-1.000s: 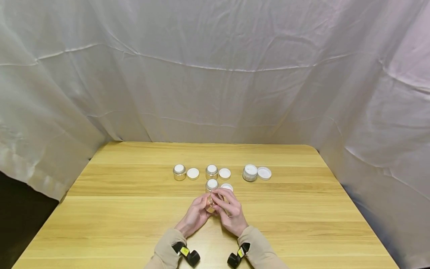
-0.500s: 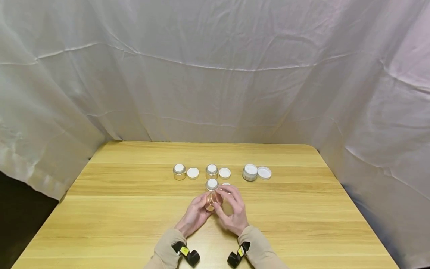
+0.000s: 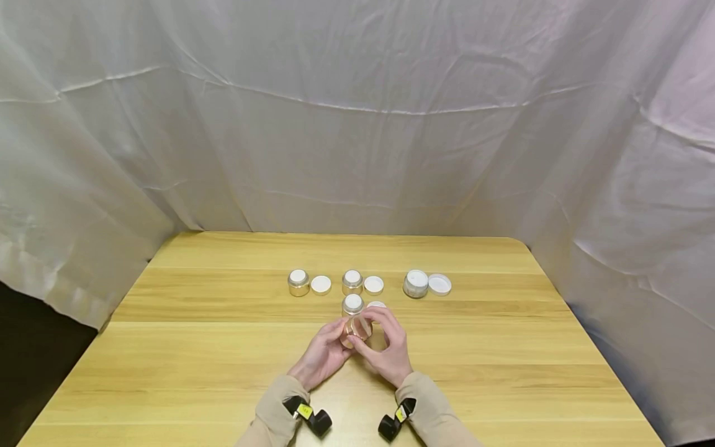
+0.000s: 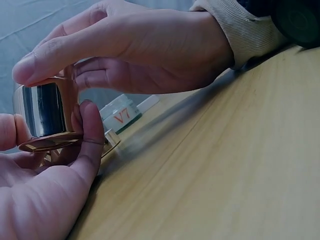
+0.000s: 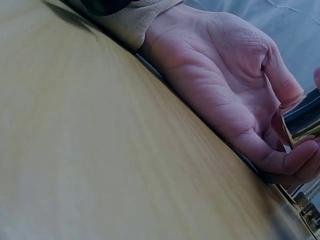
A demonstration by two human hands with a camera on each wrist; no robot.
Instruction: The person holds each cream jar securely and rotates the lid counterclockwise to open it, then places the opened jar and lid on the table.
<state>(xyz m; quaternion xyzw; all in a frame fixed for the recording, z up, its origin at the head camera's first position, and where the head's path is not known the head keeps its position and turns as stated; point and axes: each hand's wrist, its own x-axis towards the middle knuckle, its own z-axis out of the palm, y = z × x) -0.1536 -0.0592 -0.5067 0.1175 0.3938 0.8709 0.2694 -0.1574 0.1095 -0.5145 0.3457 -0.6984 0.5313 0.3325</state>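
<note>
My left hand (image 3: 324, 355) holds a shiny rose-gold cosmetic jar (image 3: 357, 328) just above the table, tilted. The fingers and thumb of my right hand (image 3: 389, 344) pinch its upper right end. In the left wrist view, the mirror-like cylinder of the jar (image 4: 47, 111) has a flared gold rim below, with my right thumb across its top. Whether lid and body are apart, I cannot tell. Behind it stands a gold jar with a white top (image 3: 353, 303); a white disc-like lid (image 3: 377, 305) beside it is partly covered by my right fingers.
Farther back on the wooden table (image 3: 195, 372) are a left gold jar (image 3: 298, 283) with its lid (image 3: 321, 285), a middle gold jar (image 3: 352, 282) with its lid (image 3: 373, 285), and a frosted jar (image 3: 416, 284) with its lid (image 3: 439, 284). Grey curtains (image 3: 357, 155) surround the table.
My right fingers have shifted and spread on the held jar, leaving more of its gold side in sight. My left hand stays nearly still. The standing jars keep their places.
</note>
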